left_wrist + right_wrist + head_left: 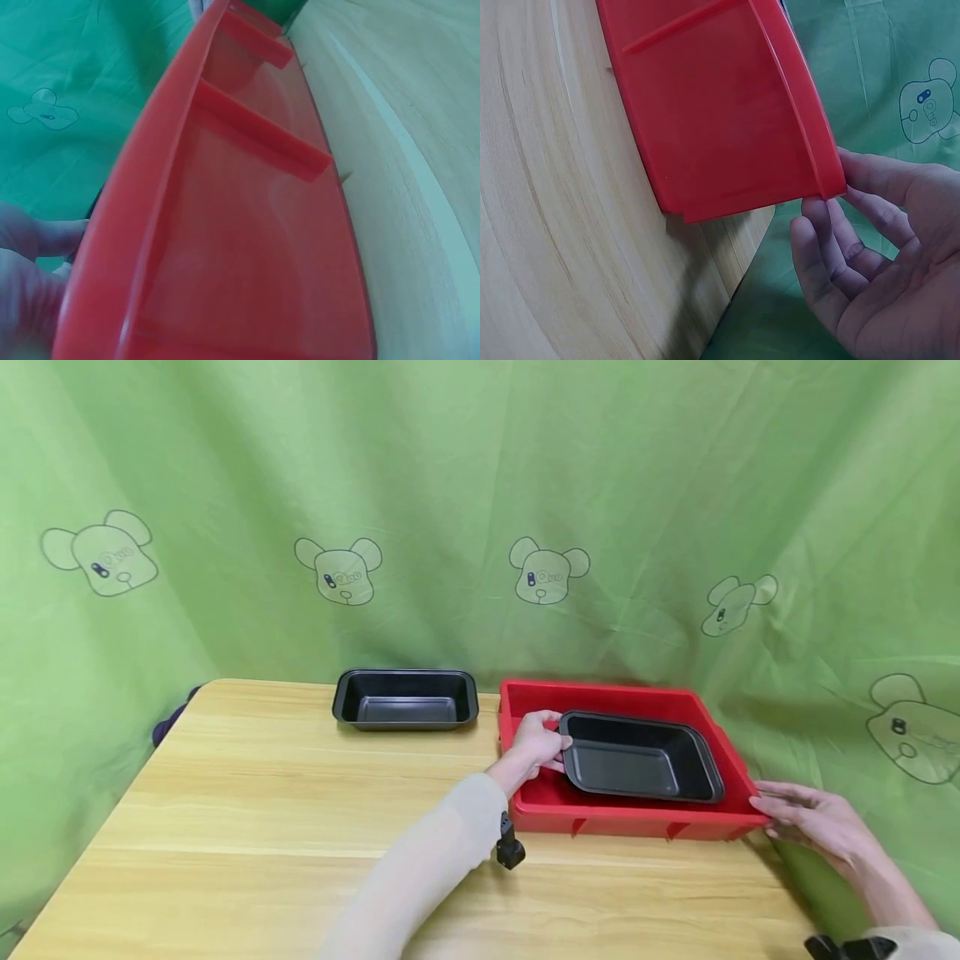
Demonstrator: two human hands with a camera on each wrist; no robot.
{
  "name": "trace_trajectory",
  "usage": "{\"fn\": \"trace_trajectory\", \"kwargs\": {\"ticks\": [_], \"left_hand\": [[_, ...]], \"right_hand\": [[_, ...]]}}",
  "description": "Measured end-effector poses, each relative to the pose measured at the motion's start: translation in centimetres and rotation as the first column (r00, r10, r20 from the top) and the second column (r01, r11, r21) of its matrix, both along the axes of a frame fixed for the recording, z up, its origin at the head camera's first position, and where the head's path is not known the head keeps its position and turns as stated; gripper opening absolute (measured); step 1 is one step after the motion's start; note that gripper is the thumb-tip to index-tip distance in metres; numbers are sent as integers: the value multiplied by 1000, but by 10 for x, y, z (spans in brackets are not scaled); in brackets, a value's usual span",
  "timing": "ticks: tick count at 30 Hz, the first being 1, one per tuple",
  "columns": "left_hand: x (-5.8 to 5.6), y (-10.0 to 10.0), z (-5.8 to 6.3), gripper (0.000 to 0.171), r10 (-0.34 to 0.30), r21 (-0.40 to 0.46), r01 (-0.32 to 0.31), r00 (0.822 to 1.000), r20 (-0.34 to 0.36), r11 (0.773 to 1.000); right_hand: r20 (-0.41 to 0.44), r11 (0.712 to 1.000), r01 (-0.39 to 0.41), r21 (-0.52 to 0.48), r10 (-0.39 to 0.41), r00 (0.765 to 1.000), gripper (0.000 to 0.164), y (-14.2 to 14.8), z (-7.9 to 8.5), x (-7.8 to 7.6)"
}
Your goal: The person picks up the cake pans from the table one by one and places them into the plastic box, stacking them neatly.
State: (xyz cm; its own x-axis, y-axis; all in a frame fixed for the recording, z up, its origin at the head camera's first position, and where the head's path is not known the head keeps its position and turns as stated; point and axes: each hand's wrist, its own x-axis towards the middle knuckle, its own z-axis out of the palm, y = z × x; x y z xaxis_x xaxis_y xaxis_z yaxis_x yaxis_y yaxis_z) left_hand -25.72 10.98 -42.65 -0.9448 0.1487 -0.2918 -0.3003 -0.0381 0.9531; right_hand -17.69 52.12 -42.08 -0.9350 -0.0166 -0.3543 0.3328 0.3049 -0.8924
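Observation:
A black loaf pan (pixel 630 764) lies a little tilted inside a red plastic bin (pixel 622 821). My left hand (pixel 537 745) grips the pan's left end, thumb over the rim and fingers at its side. In the left wrist view the bin's wall (pixel 232 232) hides most of that grip, and only part of the hand (pixel 30 277) shows. At the bin's near right corner, my right hand (pixel 821 827) pinches the rim. The right wrist view shows that hand (pixel 892 240) with a finger under the rim of the bin (pixel 720 112) and other fingers curled loosely below.
A second black loaf pan (pixel 405 725) stands at the table's back edge, left of the bin. The wooden table (pixel 262 827) ends just under the bin's right side. A green curtain (pixel 450 510) with printed bear heads hangs behind and at both sides.

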Motion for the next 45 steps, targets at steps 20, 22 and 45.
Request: {"fn": "trace_trajectory", "kwargs": {"ticks": [20,22,45], "left_hand": [[5,5,8,45,32,-140,-29,999,15,990],[4,6,7,45,36,-166,-33,999,14,986],[5,5,12,51,9,-294,7,998,54,956]], "right_hand": [[9,1000,8,-9,-8,1000,36,0,4,1],[10,1000,7,-5,-7,1000,36,0,4,1],[10,1000,4,8,-4,1000,34,-1,2,0]]}}
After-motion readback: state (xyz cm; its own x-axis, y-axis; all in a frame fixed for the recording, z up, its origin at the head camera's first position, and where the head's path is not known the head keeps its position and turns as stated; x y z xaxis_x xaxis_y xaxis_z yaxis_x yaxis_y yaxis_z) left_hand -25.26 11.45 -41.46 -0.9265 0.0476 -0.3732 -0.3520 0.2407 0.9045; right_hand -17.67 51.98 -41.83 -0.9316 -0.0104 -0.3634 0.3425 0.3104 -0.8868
